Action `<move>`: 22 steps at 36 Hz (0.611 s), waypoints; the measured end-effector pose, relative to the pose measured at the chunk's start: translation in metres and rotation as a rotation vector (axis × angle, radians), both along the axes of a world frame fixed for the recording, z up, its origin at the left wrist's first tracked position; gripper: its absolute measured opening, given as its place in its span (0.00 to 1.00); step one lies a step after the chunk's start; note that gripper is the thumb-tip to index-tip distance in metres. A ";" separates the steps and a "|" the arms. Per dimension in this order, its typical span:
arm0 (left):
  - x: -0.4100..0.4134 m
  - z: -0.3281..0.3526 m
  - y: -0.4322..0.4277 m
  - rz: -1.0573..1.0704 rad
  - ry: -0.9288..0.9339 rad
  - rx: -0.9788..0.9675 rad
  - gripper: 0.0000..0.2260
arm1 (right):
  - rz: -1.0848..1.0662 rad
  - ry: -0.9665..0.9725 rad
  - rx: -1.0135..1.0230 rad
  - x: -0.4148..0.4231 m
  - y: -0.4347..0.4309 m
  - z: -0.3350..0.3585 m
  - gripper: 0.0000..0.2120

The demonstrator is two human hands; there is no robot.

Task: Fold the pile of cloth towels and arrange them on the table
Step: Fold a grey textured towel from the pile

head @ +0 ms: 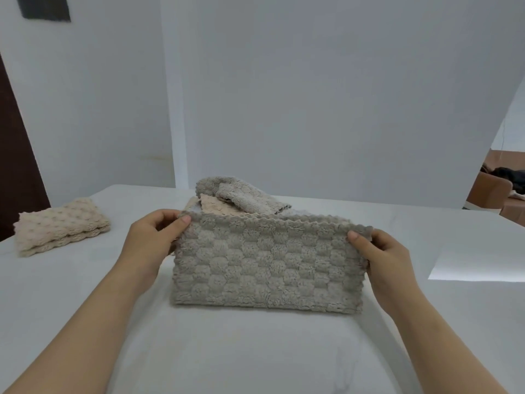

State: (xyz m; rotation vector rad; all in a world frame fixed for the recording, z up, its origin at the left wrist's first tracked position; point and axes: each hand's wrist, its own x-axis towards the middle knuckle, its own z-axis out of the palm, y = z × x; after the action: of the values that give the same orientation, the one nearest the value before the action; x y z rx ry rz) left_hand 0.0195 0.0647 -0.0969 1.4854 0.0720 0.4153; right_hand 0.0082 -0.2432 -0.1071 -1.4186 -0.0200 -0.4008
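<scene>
Grey towel (267, 263), waffle-textured, held folded in half at table (255, 351) centre, fold edge resting on the tabletop, doubled top edges lifted toward the camera. Left hand (153, 240) pinches the top left corner, thumb on the near face, fingers curled behind, clamped on the cloth. Right hand (383, 251) pinches the top right corner the same way, thumb in front, fingers closed on the cloth behind. Both forearms come in from the bottom corners of the head view.

Just behind the grey towel: unfolded pile (238, 200), partly hidden by it. Top piece grey and crumpled, beige piece under it, a bit of white cloth showing at the pile's base. Cannot tell how many pieces are in it.

Well to the left of the grey towel, near the table's left edge: folded beige towel (61, 226), lying flat, layers visible along its near side.

Behind the pile: white panel wall (326, 95). Far right of the grey towel, past the table: brown seat (494, 194) with something dark on it, too small to identify.
</scene>
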 end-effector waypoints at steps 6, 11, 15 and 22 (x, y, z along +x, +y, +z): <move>-0.005 0.008 -0.003 0.018 -0.069 -0.049 0.06 | 0.013 -0.052 0.056 -0.003 0.000 0.008 0.10; -0.008 0.014 -0.006 0.047 -0.103 -0.039 0.08 | -0.008 -0.076 0.030 -0.007 0.001 0.016 0.11; -0.009 0.019 -0.003 0.027 -0.086 -0.029 0.09 | -0.067 -0.062 -0.003 -0.010 0.002 0.024 0.03; -0.013 0.025 -0.004 -0.137 0.144 -0.051 0.11 | 0.093 0.140 -0.064 -0.016 -0.012 0.037 0.05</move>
State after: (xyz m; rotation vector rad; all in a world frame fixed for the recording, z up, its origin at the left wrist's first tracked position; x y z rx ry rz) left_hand 0.0066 0.0611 -0.0718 1.4582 0.0939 0.1946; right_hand -0.0074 -0.2556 -0.0696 -1.4999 0.0151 -0.2255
